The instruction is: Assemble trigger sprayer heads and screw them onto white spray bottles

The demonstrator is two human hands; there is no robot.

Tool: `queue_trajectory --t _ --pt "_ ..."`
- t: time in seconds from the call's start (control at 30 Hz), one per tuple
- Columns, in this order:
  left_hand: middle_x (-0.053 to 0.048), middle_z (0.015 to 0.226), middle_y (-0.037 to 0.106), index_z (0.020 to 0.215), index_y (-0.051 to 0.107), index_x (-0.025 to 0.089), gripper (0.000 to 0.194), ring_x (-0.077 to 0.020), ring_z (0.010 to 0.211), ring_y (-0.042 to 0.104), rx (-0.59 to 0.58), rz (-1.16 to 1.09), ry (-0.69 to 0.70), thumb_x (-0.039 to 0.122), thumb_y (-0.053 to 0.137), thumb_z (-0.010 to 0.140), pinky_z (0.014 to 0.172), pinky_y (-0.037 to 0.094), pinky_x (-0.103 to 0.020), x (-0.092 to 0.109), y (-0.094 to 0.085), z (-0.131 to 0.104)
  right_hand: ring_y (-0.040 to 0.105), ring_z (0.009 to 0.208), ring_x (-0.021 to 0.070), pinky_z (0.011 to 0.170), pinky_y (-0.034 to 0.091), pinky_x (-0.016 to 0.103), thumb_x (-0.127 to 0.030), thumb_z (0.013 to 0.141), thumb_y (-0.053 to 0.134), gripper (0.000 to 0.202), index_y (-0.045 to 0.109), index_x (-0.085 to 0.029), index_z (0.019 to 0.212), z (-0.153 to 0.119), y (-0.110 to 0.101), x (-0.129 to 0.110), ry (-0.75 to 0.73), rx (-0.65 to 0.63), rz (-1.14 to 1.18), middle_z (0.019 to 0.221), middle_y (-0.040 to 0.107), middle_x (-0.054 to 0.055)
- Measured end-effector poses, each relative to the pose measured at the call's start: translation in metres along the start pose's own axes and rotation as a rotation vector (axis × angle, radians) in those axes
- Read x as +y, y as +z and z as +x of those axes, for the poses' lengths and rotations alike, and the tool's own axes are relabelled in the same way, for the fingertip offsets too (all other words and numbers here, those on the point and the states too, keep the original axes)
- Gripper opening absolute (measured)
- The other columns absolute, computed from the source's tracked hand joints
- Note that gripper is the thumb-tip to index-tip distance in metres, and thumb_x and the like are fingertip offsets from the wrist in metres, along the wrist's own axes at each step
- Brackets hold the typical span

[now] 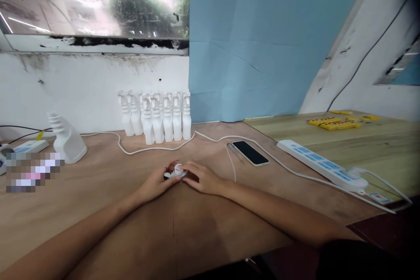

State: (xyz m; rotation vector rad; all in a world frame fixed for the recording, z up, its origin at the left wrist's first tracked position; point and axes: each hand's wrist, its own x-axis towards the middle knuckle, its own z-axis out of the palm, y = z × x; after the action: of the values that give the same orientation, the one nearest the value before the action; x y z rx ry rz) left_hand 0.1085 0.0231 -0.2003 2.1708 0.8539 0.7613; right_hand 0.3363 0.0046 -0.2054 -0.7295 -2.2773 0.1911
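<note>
Where both hands meet just above the worktop [197, 227], one small white fitting [178, 169], held between the fingertips. Round collar pointing up; long axis partly covered by fingers, seemingly running from nine to three o'clock.

Left hand [160, 182]: closed on the fitting, thumb at its near edge; the fitting lies at two o'clock from this palm. Right hand [205, 178]: fingers curled, gripping the same fitting, which lies at nine o'clock from its knuckles.

Taken from the fitting, outward: one phone [251, 153], dark screen up, two o'clock; one white power strip [311, 162], three o'clock; one lone white bottle [69, 144], upright, ten o'clock; one cluster of white bottles [168, 120], upright, near twelve o'clock; yellow pieces [341, 125], two o'clock; blue sheet [256, 52], hanging, one o'clock; window [144, 13], eleven o'clock.
</note>
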Motion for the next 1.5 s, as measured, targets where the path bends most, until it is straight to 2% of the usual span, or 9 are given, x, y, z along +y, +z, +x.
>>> queue_trajectory --t 0.17,0.33,0.77,0.93,1.03,1.13,1.2,1.33,1.5 --pt "-0.005 0.107 0.068 0.121 0.054 0.022 0.034 -0.0215 0.093 0.064 -0.004 0.189 -0.021 0.044 0.047 0.097 0.083 0.048 -0.031 0.008 0.002 -0.006 0.062 0.095 0.0226 0.086 0.051 0.039 -0.025 0.088 0.061 0.028 0.057 -0.015 0.113 0.001 0.002 0.002 0.069 -0.035 -0.019 0.105 0.066 0.012" --pt "-0.006 0.116 0.067 0.127 0.052 0.024 0.042 -0.0245 0.099 0.064 -0.044 0.374 0.037 0.044 0.059 0.090 0.083 0.048 -0.032 0.006 -0.001 -0.005 0.060 0.106 0.0226 0.092 0.051 0.037 -0.023 0.085 0.066 0.032 0.056 -0.018 0.115 0.001 0.007 0.011 0.004 -0.036 0.008 0.115 0.064 0.012" --pt "-0.003 0.102 0.069 0.121 0.058 0.025 0.030 -0.0183 0.085 0.066 -0.092 0.423 0.123 0.040 0.051 0.096 0.072 0.045 -0.025 -0.002 -0.002 -0.009 0.064 0.088 0.0178 0.080 0.051 0.029 -0.022 0.094 0.056 0.010 0.060 -0.018 0.102 -0.003 0.006 0.007 0.010 -0.069 0.057 0.095 0.068 0.007" --pt "-0.001 0.091 0.068 0.117 0.055 0.024 0.030 -0.0175 0.074 0.063 -0.119 0.406 0.037 0.043 0.051 0.095 0.063 0.041 -0.025 0.000 -0.001 -0.009 0.065 0.099 0.0199 0.092 0.048 0.033 -0.030 0.094 0.058 0.023 0.064 -0.018 0.113 0.010 -0.023 0.008 -0.007 -0.276 0.054 0.108 0.071 0.008" --pt "-0.002 0.093 0.068 0.118 0.052 0.023 0.032 -0.0191 0.076 0.064 -0.100 0.386 -0.029 0.041 0.053 0.092 0.064 0.042 -0.026 0.001 -0.001 -0.007 0.067 0.098 0.0180 0.089 0.048 0.030 -0.028 0.098 0.049 0.033 0.059 -0.023 0.130 0.009 -0.056 0.026 0.150 -0.290 -0.029 0.114 0.072 0.006" --pt "-0.002 0.103 0.069 0.128 0.049 0.026 0.039 -0.0202 0.082 0.065 -0.091 0.368 -0.030 0.038 0.054 0.091 0.069 0.044 -0.028 0.003 -0.001 -0.006 0.066 0.101 0.0199 0.088 0.045 0.029 -0.010 0.091 0.048 0.033 0.068 -0.021 0.114 -0.004 -0.089 0.058 0.384 -0.328 -0.336 0.114 0.072 0.007" --pt "-0.002 0.106 0.069 0.133 0.048 0.028 0.043 -0.0204 0.083 0.065 -0.092 0.361 -0.021 0.037 0.054 0.091 0.070 0.044 -0.028 0.004 -0.001 -0.006 0.066 0.096 0.0238 0.083 0.045 0.030 0.000 0.080 0.050 0.033 0.071 -0.015 0.099 -0.015 -0.103 0.078 0.458 -0.350 -0.393 0.106 0.072 0.013" --pt "0.000 0.103 0.069 0.131 0.052 0.027 0.041 -0.0194 0.081 0.064 -0.057 0.333 -0.014 0.034 0.055 0.091 0.069 0.043 -0.027 0.005 0.000 -0.007 0.065 0.082 0.0235 0.071 0.042 0.028 0.001 0.074 0.051 0.024 0.070 -0.012 0.081 -0.024 -0.107 0.092 0.513 -0.357 -0.390 0.088 0.071 0.015" --pt "0.000 0.100 0.069 0.128 0.052 0.027 0.039 -0.0190 0.077 0.064 -0.071 0.351 -0.031 0.037 0.055 0.091 0.067 0.043 -0.028 0.000 0.000 -0.007 0.064 0.081 0.0173 0.073 0.043 0.024 -0.010 0.084 0.050 0.024 0.071 -0.017 0.094 -0.009 -0.085 0.074 0.447 -0.380 -0.243 0.091 0.073 0.006"
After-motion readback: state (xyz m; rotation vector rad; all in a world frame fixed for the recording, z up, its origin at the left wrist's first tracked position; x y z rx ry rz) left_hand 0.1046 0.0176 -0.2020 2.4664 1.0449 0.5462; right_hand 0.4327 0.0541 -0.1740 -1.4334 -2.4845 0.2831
